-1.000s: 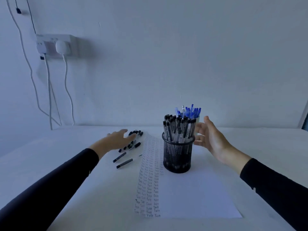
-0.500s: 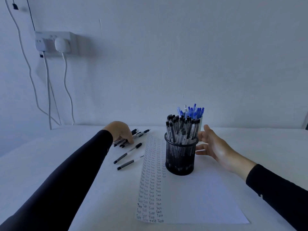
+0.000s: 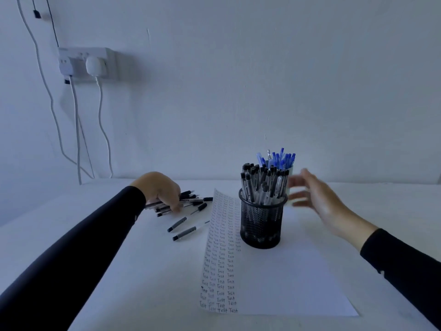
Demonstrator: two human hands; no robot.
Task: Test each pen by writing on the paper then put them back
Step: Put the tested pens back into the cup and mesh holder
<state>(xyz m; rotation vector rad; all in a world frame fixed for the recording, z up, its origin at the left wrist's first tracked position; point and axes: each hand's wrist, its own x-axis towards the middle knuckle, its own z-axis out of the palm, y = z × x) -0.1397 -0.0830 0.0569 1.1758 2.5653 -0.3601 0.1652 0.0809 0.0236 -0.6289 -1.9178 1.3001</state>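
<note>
A white table (image 3: 100, 247) stands against a pale wall, where a socket block (image 3: 87, 63) carries two plugs whose cables hang down behind the table edge. The right hand (image 3: 319, 201) is blurred, so its fingertips are hard to make out; it is spread open, palm toward the left, holding nothing, just right of the black mesh pen holder (image 3: 261, 223). The holder partly hides a pale cup of blue pens (image 3: 278, 158) behind it, only the pen tops showing clearly. The left hand (image 3: 160, 191) is curled down over a loose cluster of black pens (image 3: 188, 199) on the table, its fingers closed around several of them; how many it grips I cannot tell, since the hand covers them. Two more pens (image 3: 182, 228) lie apart, nearer the camera, beside the left edge of the paper (image 3: 286, 283). The paper bears columns of "Test" along its left side, and the holder, packed with black-capped pens, stands on its far part.
</note>
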